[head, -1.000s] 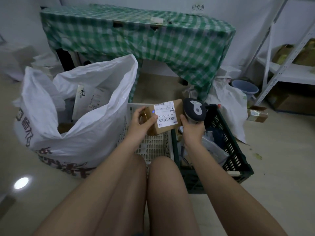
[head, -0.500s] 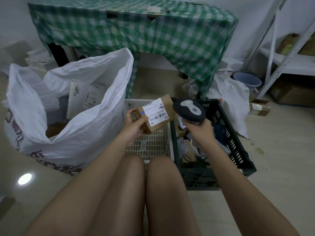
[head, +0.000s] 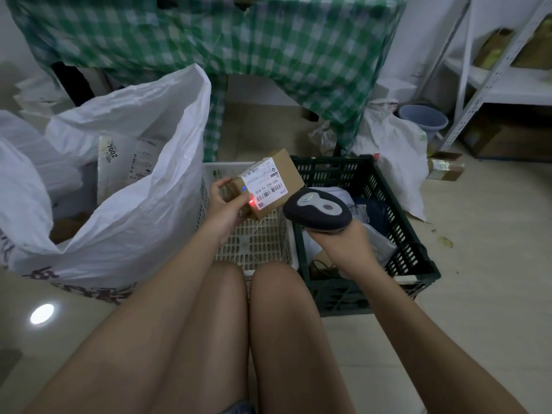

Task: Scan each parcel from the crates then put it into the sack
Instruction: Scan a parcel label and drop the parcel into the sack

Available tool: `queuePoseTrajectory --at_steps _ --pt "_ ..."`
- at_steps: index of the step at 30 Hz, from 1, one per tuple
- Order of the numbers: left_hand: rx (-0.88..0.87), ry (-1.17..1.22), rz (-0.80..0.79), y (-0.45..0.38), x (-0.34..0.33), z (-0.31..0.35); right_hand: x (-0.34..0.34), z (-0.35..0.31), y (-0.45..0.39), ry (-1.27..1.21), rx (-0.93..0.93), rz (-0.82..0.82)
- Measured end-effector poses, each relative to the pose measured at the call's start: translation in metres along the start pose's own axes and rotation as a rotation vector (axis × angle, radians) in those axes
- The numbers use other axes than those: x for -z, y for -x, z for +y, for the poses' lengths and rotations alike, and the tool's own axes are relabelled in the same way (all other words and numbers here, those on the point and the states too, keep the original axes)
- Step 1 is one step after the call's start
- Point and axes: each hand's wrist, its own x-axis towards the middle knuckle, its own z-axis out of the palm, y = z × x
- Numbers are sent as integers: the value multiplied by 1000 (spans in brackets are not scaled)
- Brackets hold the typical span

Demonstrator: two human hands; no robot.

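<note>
My left hand (head: 224,206) grips a small brown cardboard parcel (head: 283,168) with a white barcode label, held tilted above the white crate (head: 257,246). A red scanner dot glows on the label's lower left corner. My right hand (head: 337,243) holds a dark handheld scanner (head: 316,210) just right of the parcel, its head pointing at the label. The dark green crate (head: 397,222) under my right hand holds several more parcels and bags. The big white sack (head: 128,210) stands open at the left with parcels inside.
A table draped in green checked cloth (head: 239,46) stands behind the crates. A white bag (head: 391,153), a blue bucket (head: 424,118) and a small taped box (head: 445,167) lie at the right, near white metal shelving (head: 501,85). My bare knees fill the foreground.
The parcel has tilted with its label turned toward the scanner, and the scanner has lowered and swung left. A red scan dot now shows on the label.
</note>
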Motion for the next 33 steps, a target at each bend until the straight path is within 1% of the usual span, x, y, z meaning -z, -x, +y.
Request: queuePoseTrajectory --at_steps 8,13,15,19,21,23,26,28,31,33 --pt "-20 25 -4 2 -1 -2 3 -4 7 38 -39 39" --pt "-25 7 -29 9 -3 3 3 -3 7 -1 -43 36" --pt "-55 -23 -43 16 -5 9 4 -7 6 -49 -46 44" --pt "-202 -18 -89 41 -15 33 5 -29 1 -264 -24 165" --pt "-292 14 -83 56 -19 52 2 -45 -2 -381 1 214" --pt "-378 45 -64 71 -20 75 -3 -65 -8 -437 28 233" --pt "-480 107 -21 91 -16 110 -12 -100 -13 -509 101 224" --pt "-544 92 36 100 -6 132 -22 -126 -16 -558 144 188" --pt "-645 56 117 111 21 161 -45 -160 -20 -537 140 129" --pt "-706 -34 220 115 47 177 -61 -179 -20 -492 146 103"
